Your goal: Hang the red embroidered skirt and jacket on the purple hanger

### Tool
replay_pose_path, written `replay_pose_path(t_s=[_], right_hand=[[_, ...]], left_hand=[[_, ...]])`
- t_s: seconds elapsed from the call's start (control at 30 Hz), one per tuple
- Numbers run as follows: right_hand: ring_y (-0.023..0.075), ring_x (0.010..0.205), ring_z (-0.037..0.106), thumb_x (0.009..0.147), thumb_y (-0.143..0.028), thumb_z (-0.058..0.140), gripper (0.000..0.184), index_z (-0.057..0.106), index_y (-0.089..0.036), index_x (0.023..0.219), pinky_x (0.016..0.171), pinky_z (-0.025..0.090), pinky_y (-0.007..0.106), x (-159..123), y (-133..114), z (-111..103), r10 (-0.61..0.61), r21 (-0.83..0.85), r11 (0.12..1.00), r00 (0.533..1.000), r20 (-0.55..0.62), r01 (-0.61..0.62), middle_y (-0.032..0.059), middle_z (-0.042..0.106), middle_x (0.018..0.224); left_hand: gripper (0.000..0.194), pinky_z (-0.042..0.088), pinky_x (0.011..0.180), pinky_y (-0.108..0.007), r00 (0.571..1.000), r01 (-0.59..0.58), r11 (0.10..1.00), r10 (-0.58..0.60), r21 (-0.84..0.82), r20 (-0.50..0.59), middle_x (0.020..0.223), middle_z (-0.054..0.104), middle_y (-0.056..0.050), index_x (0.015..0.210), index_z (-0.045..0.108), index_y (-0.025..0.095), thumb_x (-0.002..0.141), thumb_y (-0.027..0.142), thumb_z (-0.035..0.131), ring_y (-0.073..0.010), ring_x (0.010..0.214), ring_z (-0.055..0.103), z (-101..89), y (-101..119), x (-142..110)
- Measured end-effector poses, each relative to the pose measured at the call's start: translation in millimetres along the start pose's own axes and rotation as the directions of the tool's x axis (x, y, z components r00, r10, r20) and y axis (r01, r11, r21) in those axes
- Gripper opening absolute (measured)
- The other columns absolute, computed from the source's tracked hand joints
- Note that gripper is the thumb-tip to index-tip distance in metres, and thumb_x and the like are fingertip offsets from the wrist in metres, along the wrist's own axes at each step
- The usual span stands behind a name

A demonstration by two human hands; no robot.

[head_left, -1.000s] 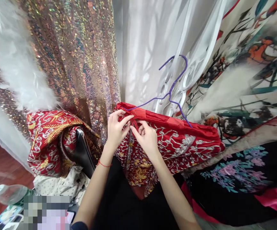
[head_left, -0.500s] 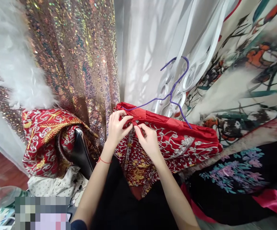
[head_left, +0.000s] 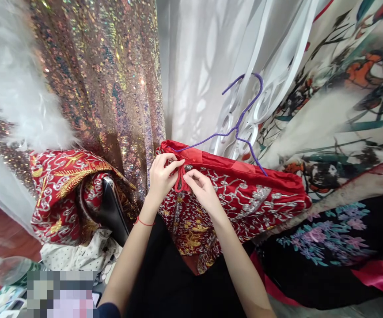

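Observation:
A red skirt-like garment (head_left: 231, 190) with silver and gold embroidery lies across my lap, its plain red waistband at the top. Inside that band sits a purple wire hanger (head_left: 237, 128), hook upward. A looped red cord (head_left: 180, 179) shows at the garment's upper left. My left hand (head_left: 163, 174) pinches the cord's upper part between thumb and fingers. Close beside it, my right hand (head_left: 199, 187) has thumb and fingertips closed at the right side of the loop.
Another red embroidered garment (head_left: 57, 194) hangs over a black chair-like edge (head_left: 111, 212) at left. A sequined curtain (head_left: 111, 66) and white feathers (head_left: 28, 88) are behind. White scrollwork (head_left: 260, 101) stands behind the hanger. A plastic bottle (head_left: 9, 270) is at lower left; black floral fabric (head_left: 327, 247) lies right.
The red cord now shows as a hanging loop between my hands. My right hand has moved slightly left and down, and the hanger has shifted a little.

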State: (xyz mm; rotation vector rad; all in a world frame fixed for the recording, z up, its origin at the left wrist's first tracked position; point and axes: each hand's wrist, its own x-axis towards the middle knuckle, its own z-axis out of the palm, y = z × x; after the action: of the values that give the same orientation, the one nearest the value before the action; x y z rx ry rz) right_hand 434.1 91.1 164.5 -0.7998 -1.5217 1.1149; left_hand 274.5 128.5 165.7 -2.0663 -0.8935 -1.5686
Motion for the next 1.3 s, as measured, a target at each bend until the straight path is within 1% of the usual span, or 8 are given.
replay_pose_path(t_s=[0.23, 0.4, 0.53, 0.7, 0.87, 1.03, 1.2, 1.3], right_hand=[[0.0106, 0.055, 0.041, 0.09, -0.041, 0.057, 0.025, 0.053, -0.022, 0.075, 0.055, 0.033, 0.026, -14.4, -8.9, -16.5, -0.003, -0.233, 0.972, 0.996, -0.088, -0.018, -0.0048, 0.046, 0.062], [0.0139, 0.071, 0.054, 0.09, -0.039, 0.06, 0.018, 0.056, -0.022, 0.088, 0.07, 0.042, 0.028, -20.4, -17.5, 1.9, -0.341, -0.645, 0.752, 0.916, -0.21, 0.132, 0.0012, 0.059, 0.087], [0.0164, 0.071, 0.056, 0.091, -0.041, 0.06, 0.022, 0.056, -0.022, 0.083, 0.07, 0.039, 0.028, -15.2, -12.8, 16.1, -0.3, -0.761, 0.643, 0.943, -0.143, 0.089, 0.0017, 0.061, 0.082], [0.0157, 0.061, 0.051, 0.097, -0.031, 0.044, 0.022, 0.048, -0.023, 0.077, 0.062, 0.033, 0.028, -9.4, -5.0, 12.1, -0.173, -0.718, 0.695, 0.977, -0.122, 0.033, 0.0004, 0.058, 0.072], [0.017, 0.061, 0.053, 0.098, -0.032, 0.037, 0.02, 0.042, -0.024, 0.081, 0.064, 0.034, 0.028, -12.3, -9.5, -1.2, -0.098, -0.651, 0.759, 0.986, -0.136, -0.015, -0.0002, 0.058, 0.07], [0.0182, 0.064, 0.058, 0.099, -0.037, 0.035, 0.023, 0.042, -0.025, 0.082, 0.066, 0.038, 0.028, -12.1, -11.8, -8.2, -0.077, -0.592, 0.805, 0.985, -0.154, -0.03, 0.0011, 0.061, 0.073], [0.0151, 0.057, 0.055, 0.101, -0.044, 0.037, 0.029, 0.045, -0.025, 0.081, 0.062, 0.039, 0.027, -11.3, -9.4, -9.1, -0.062, -0.466, 0.885, 0.989, -0.137, -0.009, -0.0019, 0.058, 0.065], [0.0128, 0.056, 0.055, 0.099, -0.046, 0.043, 0.026, 0.049, -0.024, 0.087, 0.058, 0.041, 0.025, -8.8, -6.6, -7.8, -0.062, -0.329, 0.944, 0.994, -0.092, 0.028, -0.0024, 0.06, 0.068]], left_hand=[[0.015, 0.049, 0.08, -0.031, 0.996, 0.092, 0.996, -0.091, -0.012, 0.006, 0.099, 0.065, -0.006, 0.101, 0.072, 0.023, 0.09, 0.017, 0.063, -0.0179, 0.093, 0.059, 4.7, -3.1, -2.3], [0.017, 0.05, 0.079, -0.029, 0.998, 0.057, 0.998, -0.058, 0.025, 0.026, 0.097, 0.068, -0.005, 0.102, 0.07, 0.021, 0.091, 0.014, 0.058, -0.0164, 0.089, 0.063, 5.7, -0.6, -2.2], [0.017, 0.047, 0.08, -0.032, 0.995, 0.072, 0.993, -0.078, 0.09, 0.059, 0.098, 0.07, -0.006, 0.102, 0.07, 0.022, 0.09, 0.016, 0.06, -0.0189, 0.091, 0.064, 1.7, 2.0, -3.7], [0.018, 0.047, 0.087, -0.033, 0.975, 0.218, 0.968, -0.222, 0.123, 0.02, 0.103, 0.07, -0.007, 0.107, 0.066, 0.021, 0.09, 0.027, 0.065, -0.0208, 0.097, 0.065, -4.4, -2.8, -12.9], [0.013, 0.049, 0.087, -0.034, 0.891, 0.442, 0.893, -0.448, 0.082, 0.072, 0.095, 0.071, -0.007, 0.097, 0.064, 0.019, 0.091, 0.031, 0.063, -0.021, 0.09, 0.066, -0.7, -14.0, -28.0], [0.014, 0.049, 0.08, -0.028, 0.822, 0.567, 0.818, -0.556, -0.097, 0.123, 0.088, 0.071, -0.003, 0.088, 0.062, 0.02, 0.091, 0.034, 0.061, -0.0163, 0.081, 0.067, 3.0, -12.1, -39.7], [0.014, 0.049, 0.069, -0.024, 0.811, 0.582, 0.8, -0.584, -0.145, 0.033, 0.08, 0.068, -0.001, 0.084, 0.06, 0.019, 0.09, 0.032, 0.061, -0.0126, 0.069, 0.063, -11.3, -2.5, -46.4], [0.011, 0.051, 0.068, -0.023, 0.848, 0.53, 0.833, -0.514, -0.16, 0.131, 0.1, 0.073, -0.005, 0.083, 0.061, 0.02, 0.09, 0.029, 0.061, -0.0131, 0.076, 0.067, -21.6, 1.7, -52.6]])
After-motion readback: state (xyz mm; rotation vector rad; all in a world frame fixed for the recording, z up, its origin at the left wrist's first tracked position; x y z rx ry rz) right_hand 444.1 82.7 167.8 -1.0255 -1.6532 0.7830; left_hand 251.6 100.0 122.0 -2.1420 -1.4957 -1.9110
